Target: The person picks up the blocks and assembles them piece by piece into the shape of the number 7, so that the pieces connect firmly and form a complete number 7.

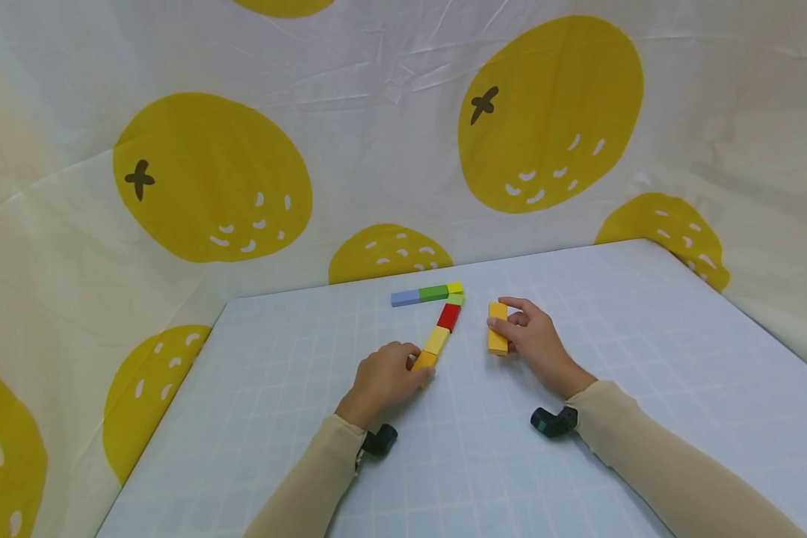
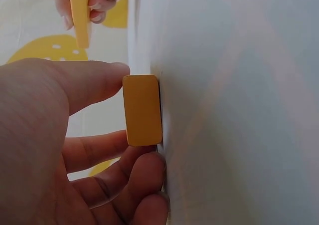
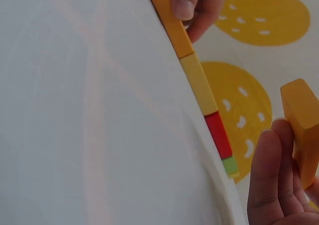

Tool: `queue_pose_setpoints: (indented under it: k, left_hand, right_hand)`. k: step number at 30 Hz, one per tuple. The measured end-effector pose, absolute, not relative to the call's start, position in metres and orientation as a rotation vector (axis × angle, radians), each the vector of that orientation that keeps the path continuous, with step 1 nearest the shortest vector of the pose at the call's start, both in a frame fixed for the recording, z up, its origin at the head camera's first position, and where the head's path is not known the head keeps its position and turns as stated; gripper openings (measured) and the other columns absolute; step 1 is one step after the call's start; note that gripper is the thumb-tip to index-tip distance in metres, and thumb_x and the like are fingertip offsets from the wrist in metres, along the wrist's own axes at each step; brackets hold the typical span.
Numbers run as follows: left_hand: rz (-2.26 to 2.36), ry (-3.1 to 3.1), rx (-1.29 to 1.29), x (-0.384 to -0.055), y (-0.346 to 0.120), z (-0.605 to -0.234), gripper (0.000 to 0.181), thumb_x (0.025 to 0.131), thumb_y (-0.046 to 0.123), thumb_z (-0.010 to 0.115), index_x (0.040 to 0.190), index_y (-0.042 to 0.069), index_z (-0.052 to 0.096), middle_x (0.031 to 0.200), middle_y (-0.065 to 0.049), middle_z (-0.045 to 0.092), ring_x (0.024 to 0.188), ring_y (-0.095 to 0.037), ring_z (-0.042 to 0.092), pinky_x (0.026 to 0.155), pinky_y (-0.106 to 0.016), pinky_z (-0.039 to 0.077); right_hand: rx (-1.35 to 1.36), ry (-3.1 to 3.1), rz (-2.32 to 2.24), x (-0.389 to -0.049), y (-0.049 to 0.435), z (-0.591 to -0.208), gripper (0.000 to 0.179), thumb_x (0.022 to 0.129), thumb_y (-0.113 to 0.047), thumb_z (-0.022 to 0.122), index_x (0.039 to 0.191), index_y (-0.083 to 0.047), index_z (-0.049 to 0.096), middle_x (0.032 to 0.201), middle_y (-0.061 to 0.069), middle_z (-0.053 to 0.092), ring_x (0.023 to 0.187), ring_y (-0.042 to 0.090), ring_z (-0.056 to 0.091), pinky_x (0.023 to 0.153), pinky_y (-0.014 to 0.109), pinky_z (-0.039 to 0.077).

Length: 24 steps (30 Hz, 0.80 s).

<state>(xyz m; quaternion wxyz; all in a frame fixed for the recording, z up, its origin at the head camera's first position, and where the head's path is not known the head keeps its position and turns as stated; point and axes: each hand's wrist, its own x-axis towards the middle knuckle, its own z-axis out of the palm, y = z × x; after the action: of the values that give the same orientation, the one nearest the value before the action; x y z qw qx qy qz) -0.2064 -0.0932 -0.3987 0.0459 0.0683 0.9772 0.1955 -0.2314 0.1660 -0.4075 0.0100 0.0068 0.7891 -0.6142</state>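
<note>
My left hand [image 1: 385, 377] pinches an orange block [image 2: 143, 110] between thumb and fingers; the block lies flat on the table at the near end of a bent row. Beyond it the row continues with a pale yellow block [image 1: 436, 341], a red block [image 1: 448, 317] and a light green block [image 1: 455, 299]. At the far corner it turns left through a small yellow block [image 1: 455, 287], a green block [image 1: 433, 293] and a blue block [image 1: 406, 298]. To the right of the row, my right hand [image 1: 536, 340] holds a yellow-orange block [image 1: 498, 329] upright between thumb and fingers.
A pale blue checked cloth covers the table [image 1: 276, 463]. Behind and at the sides hangs a white curtain [image 1: 383, 172] with large yellow fruit prints. Small black cameras sit at the left wrist [image 1: 379, 441] and the right wrist [image 1: 554, 422].
</note>
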Motion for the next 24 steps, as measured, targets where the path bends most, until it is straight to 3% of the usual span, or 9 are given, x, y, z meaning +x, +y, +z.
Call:
queue_pose_setpoints:
  k: [24]
  left_hand:
    - [0.810,2.708,0.378,-0.221,-0.118,-0.401,0.050,0.092,0.041,0.072,0.134,0.018,0.060,0.095,0.002,0.061,0.083,-0.019,0.057,0.069,-0.031,0.049]
  right_hand:
    - [0.023,2.448,-1.925,-0.230,0.166,-0.405,0.068,0.094,-0.041,0.069,0.151,-0.018,0.040,0.105,0.015,0.050,0.095,0.030,0.054,0.076,0.024,0.054]
